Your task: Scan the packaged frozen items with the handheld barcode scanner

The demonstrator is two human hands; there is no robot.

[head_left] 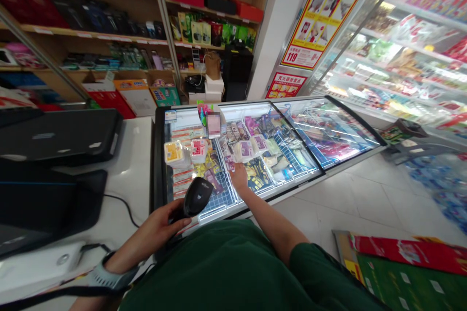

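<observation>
The glass-topped freezer (159,155) lies in front. Near its closest left corner, the left hand (158,226) wraps its fingers around the black scanner (198,196). The right hand (239,178) is just beside the purple-labelled packs (243,150); its grip I cannot tell. A careless sweep could slide these packs.

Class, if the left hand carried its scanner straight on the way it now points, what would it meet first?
Most likely the right hand, with a purple-labelled tub just beyond; depth is unclear, so the left hand and its scanner might pass above both.
</observation>
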